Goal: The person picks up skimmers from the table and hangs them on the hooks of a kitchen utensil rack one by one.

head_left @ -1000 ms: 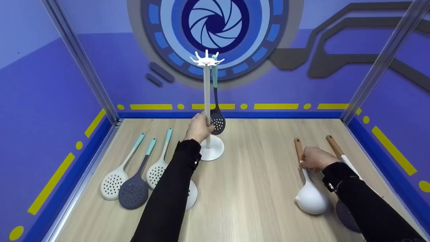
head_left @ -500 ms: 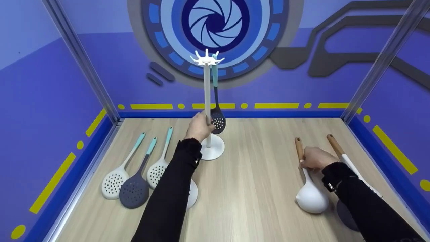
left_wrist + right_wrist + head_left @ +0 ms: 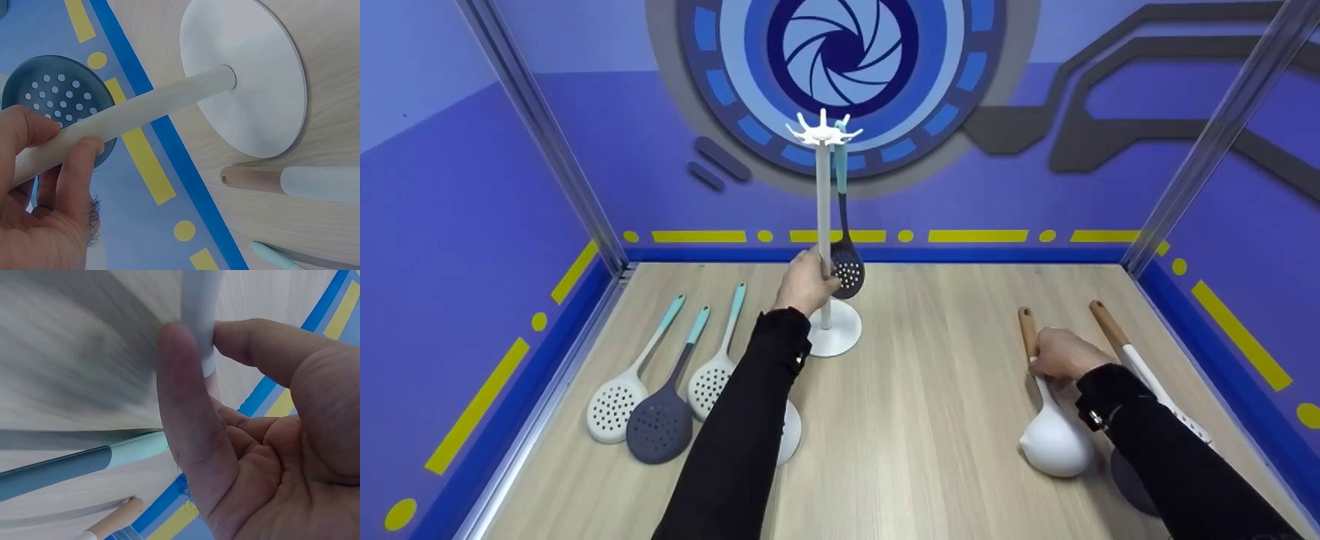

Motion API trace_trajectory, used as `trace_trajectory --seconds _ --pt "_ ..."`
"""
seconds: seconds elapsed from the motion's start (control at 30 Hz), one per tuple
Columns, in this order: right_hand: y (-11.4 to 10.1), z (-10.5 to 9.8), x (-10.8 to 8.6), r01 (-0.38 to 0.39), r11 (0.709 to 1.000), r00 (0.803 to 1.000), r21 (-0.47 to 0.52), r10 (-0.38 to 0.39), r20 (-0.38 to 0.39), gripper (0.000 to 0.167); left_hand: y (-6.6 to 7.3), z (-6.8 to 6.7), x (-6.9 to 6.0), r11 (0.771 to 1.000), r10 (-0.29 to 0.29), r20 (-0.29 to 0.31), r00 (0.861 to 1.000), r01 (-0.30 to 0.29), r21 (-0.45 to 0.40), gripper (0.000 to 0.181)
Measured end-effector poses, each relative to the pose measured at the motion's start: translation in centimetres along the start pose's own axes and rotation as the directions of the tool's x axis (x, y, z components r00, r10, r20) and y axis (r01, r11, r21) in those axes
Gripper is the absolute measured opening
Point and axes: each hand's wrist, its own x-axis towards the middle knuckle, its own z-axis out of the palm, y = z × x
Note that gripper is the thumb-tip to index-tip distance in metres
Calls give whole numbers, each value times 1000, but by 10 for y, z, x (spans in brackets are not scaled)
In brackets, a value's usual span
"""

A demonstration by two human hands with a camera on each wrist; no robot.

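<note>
My left hand (image 3: 804,286) holds the upright pole of a white utensil stand (image 3: 823,199), thumb and fingers round it in the left wrist view. A dark skimmer (image 3: 844,219) with a mint handle hangs from one of the stand's top hooks, behind the pole. Over on the right, my right hand (image 3: 1063,354) pinches the handle of a white ladle (image 3: 1056,448) just below its wooden end. The ladle's bowl is turned upside down, low over or on the table; I cannot tell which. Thumb and finger meet the ladle's white shaft (image 3: 198,312) in the right wrist view.
Left of my forearm lie a white skimmer (image 3: 616,411), a dark skimmer (image 3: 660,431) and another white skimmer (image 3: 710,386). A white round head (image 3: 790,435) is partly covered by the sleeve. A wooden-handled utensil (image 3: 1140,367) and a dark head (image 3: 1132,484) lie far right.
Both hands keep their hold in the same places. The right wrist has shifted very slightly, showing more of the white utensil beside it.
</note>
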Motion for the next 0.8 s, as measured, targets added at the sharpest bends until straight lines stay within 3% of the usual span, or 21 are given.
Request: trace_trajectory --seconds 0.23,0.8 --pt "-3 3 2 -39 999 999 19 38 10 35 0 -1 -2 1000 18 -15 1000 -18 18 20" --pt "-6 7 2 -46 998 998 53 43 43 44 0 0 -1 1000 4 -10 1000 -4 14 22"
